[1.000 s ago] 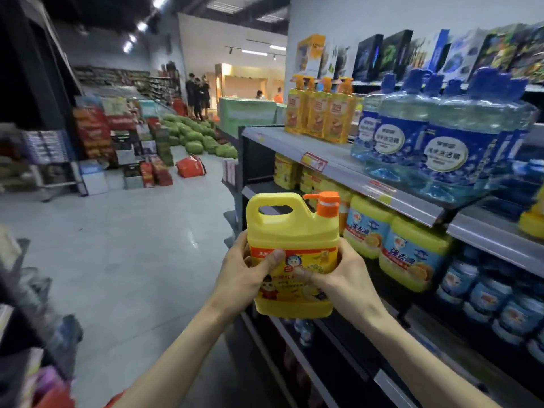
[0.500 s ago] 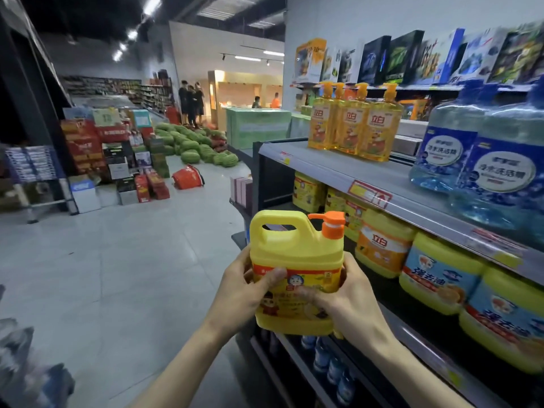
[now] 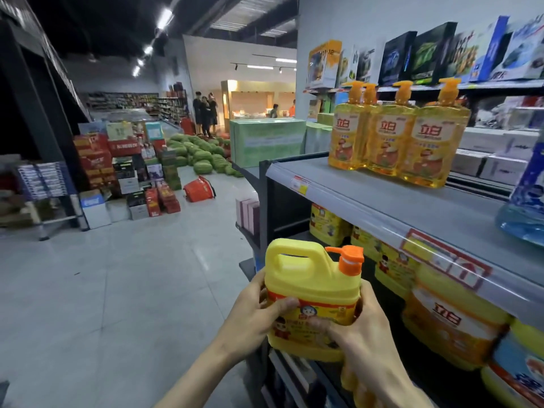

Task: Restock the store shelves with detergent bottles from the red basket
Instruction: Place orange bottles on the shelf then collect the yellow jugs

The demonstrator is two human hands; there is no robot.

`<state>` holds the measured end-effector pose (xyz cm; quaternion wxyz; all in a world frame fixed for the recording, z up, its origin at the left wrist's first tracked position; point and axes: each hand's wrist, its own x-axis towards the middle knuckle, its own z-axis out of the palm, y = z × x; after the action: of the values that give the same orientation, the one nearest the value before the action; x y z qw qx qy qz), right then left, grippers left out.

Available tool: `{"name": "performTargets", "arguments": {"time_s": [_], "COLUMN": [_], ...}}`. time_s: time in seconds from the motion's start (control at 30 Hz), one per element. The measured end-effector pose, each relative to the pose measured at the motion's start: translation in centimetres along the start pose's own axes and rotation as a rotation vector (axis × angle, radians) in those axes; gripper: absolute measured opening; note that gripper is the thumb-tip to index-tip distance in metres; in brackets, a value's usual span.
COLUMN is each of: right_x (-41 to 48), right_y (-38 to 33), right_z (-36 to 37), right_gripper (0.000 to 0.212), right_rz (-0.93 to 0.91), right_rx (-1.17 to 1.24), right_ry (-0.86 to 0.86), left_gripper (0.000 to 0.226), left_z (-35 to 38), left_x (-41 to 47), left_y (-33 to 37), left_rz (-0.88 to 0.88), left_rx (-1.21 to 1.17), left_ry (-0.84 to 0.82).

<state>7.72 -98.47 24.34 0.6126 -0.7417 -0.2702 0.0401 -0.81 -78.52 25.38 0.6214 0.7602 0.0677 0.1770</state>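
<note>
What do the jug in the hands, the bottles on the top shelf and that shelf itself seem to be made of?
Jug: opaque yellow plastic, slightly glossy, with a moulded handle and an orange pump.
Bottles: clear plastic, probably; amber liquid glows through and the surface glints.
Shelf: likely painted metal, given its flat grey matt surface and thin edge.

A: What can't you make out here?

B: The jug's label (image 3: 306,322) is half covered by both thumbs, text is mush anyway. The blue bottle (image 3: 527,207) is chopped off by the right edge. The right forearm (image 3: 391,387) runs out the bottom.

A: Shelf stuff?

B: The price tag (image 3: 447,262) is smeared, unreadable. The people (image 3: 205,111) way back are too tiny to tell anything.
</note>
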Motion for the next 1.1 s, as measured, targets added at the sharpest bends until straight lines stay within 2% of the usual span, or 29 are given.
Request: {"name": "performTargets", "arguments": {"time_s": [0.23, 0.33, 0.4, 0.53, 0.67, 0.7, 0.83, 0.93, 1.1], "right_x": [6.5, 8.7, 9.9, 11.7, 13.2, 13.5, 14.9, 16.0, 17.3], "right_y": [1.5, 2.4, 2.7, 3.4, 5.0, 5.5, 7.6, 8.7, 9.8], "right_z": [0.9, 1.6, 2.4, 4.0, 5.9, 6.1, 7.2, 8.1, 8.0], "right_gripper": [0.079, 0.054, 0.044, 0.064, 0.118, 0.121, 0.108, 0.098, 0.078], "right_rz": [0.032, 0.098, 0.122, 0.107, 0.119, 0.146, 0.239, 0.26, 0.283], "right_rx": [0.038, 0.094, 0.109, 0.131, -0.07, -0.128, -0.245, -0.292, -0.352], "right_ry": [0.059, 0.055, 0.047, 0.192, 0.41, 0.451, 0.618, 0.738, 0.878], "left_gripper": [0.061, 0.071, 0.069, 0.064, 0.061, 0.059, 0.044, 0.056, 0.061], "left_z": [-0.9, -1.3, -1.6, -2.6, -3.1, -3.1, -2.6, -2.0, -1.3], "left_x": [8.4, 11.8, 13.9, 18.3, 21.6, 22.5, 25.3, 27.1, 29.1], "left_y": [-2.7, -4.1, -5.1, -7.1, -9.3, -9.9, -12.1, -12.7, -12.4], "left_rz": [0.074, 0.092, 0.109, 0.177, 0.254, 0.261, 0.269, 0.268, 0.318], "left_rx": [0.056, 0.066, 0.068, 0.099, 0.115, 0.123, 0.122, 0.114, 0.079], "left_ry": [-0.039, -0.081, -0.121, -0.217, -0.323, -0.338, -0.426, -0.485, -0.567]}}
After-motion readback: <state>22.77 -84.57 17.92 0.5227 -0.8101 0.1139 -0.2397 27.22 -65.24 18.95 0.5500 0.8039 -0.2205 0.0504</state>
